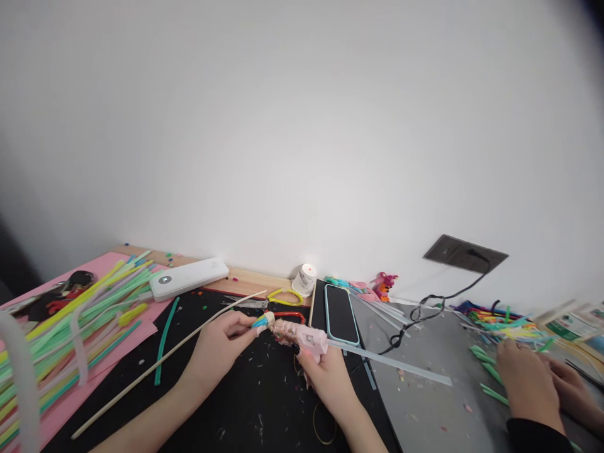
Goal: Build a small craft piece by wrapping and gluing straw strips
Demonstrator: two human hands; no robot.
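My right hand is closed round the grip of a pink hot glue gun, whose clear glue stick juts out to the right. The gun's nozzle touches a small blue piece pinched in the fingertips of my left hand. A long pale wooden stick runs diagonally under my left hand. Both hands are over a black mat.
A heap of coloured straws lies on pink paper at the left, with a white power bank behind it. A phone, a lit candle and a wall socket are further back. Another person's hands work among green straw pieces at the right.
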